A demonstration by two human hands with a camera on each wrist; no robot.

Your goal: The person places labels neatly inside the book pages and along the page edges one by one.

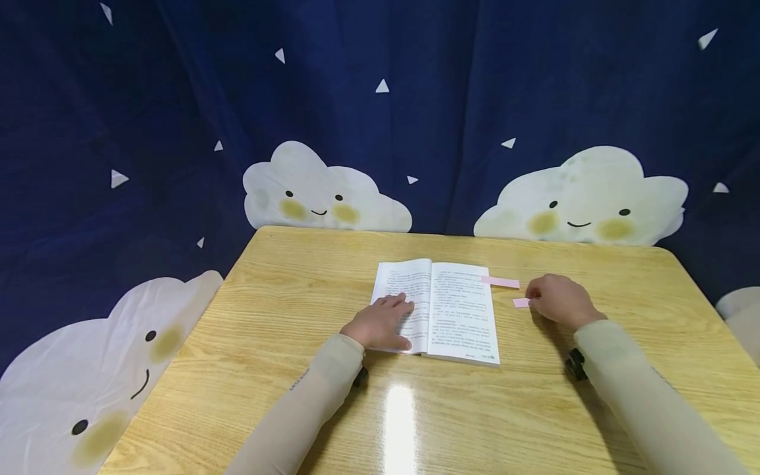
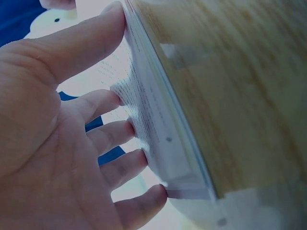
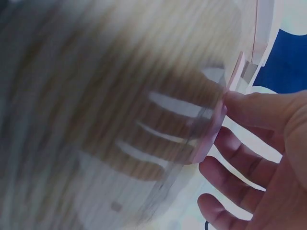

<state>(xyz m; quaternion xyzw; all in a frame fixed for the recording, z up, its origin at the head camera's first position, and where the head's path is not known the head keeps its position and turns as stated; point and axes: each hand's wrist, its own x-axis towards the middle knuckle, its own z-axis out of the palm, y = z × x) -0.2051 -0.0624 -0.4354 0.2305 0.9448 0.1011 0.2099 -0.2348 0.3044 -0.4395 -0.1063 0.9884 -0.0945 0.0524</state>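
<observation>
An open book with printed pages lies face up in the middle of the table. My left hand rests on its left page with the fingers spread. In the left wrist view, the fingertips of that hand touch the page. A pink paper strip lies across the right page's outer edge near the top, sticking out past it. To the right of the book, my right hand pinches a second pink paper strip low at the table. In the right wrist view, the thumb and fingers touch this pink strip.
The wooden table has rounded far corners and a bright light reflection near its front. Behind it hangs a dark blue curtain with smiling clouds and white triangles. Both sleeves are beige, with a dark device at the right wrist.
</observation>
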